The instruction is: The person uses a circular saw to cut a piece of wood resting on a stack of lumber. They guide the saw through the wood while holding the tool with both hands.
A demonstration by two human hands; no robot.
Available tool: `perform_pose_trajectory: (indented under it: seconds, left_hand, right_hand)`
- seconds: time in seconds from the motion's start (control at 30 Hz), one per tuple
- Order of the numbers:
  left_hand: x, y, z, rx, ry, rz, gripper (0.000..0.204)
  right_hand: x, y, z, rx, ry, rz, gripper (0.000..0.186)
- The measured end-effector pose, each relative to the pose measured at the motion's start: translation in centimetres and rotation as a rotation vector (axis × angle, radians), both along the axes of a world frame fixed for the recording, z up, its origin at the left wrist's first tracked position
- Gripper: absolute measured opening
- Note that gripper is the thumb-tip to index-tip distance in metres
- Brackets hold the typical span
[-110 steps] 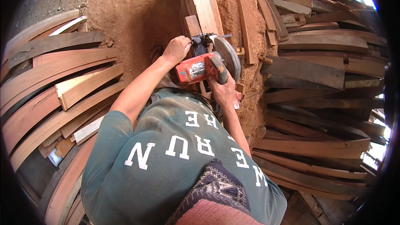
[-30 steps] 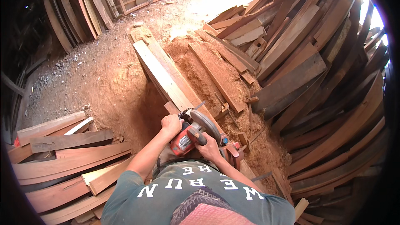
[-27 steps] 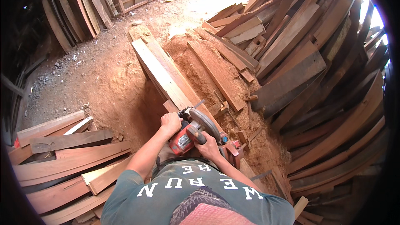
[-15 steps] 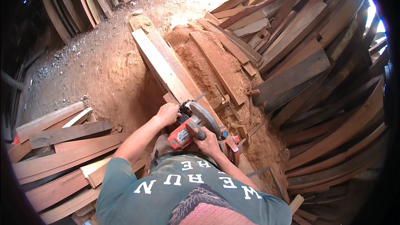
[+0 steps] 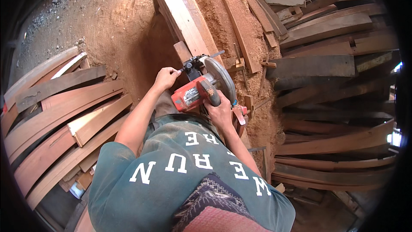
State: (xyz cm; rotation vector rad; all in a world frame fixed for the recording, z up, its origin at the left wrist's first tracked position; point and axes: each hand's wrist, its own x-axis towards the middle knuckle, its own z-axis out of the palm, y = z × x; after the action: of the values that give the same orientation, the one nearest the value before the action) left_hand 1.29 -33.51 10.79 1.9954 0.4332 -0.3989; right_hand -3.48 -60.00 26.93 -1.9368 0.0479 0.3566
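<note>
A red circular saw [image 5: 188,96] with a grey round blade guard [image 5: 221,77] rests at the near end of a long pale plank [image 5: 182,13]. My right hand [image 5: 219,111] is wrapped round its dark rear handle. To the left of the saw, my left hand [image 5: 166,78] is closed, its thumb and fingertips pinched at a small dark part on the front of the saw's base. The exact shape of that part is too small to tell. A short wood block [image 5: 183,50] lies against the plank's left side, just ahead of the saw.
Reddish sawdust [image 5: 214,21] is heaped right of the plank, with a loose board [image 5: 238,28] on it. Many stacked boards [image 5: 315,66] fill the right side. Another board pile [image 5: 64,116] lies at the left. A reddish metal tool part [image 5: 239,118] sits beside my right wrist.
The view has tilted down and turned, so the saw appears higher. My left hand has shifted back slightly from the saw's front, its fingers now pinched. My right hand keeps hold of the handle.
</note>
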Motion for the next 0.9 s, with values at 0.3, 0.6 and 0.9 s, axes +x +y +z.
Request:
perform_pose_trajectory:
  seconds: [0.3, 0.6, 0.9]
  left_hand:
    - [0.0, -2.6, 2.6, 0.002, 0.118, 0.144, 0.038]
    - [0.1, -2.5, 1.8, 0.059, 0.178, 0.156, 0.039]
    - [0.6, -2.2, 2.0, 0.014, 0.119, 0.200, 0.038]
  right_hand:
    - [0.4, 0.0, 0.0, -0.020, 0.038, 0.012, 0.024]
    - [0.6, -0.1, 0.0, -0.036, 0.049, 0.031, 0.028]
    - [1.5, 0.2, 0.7, -0.064, 0.065, 0.059, 0.031]
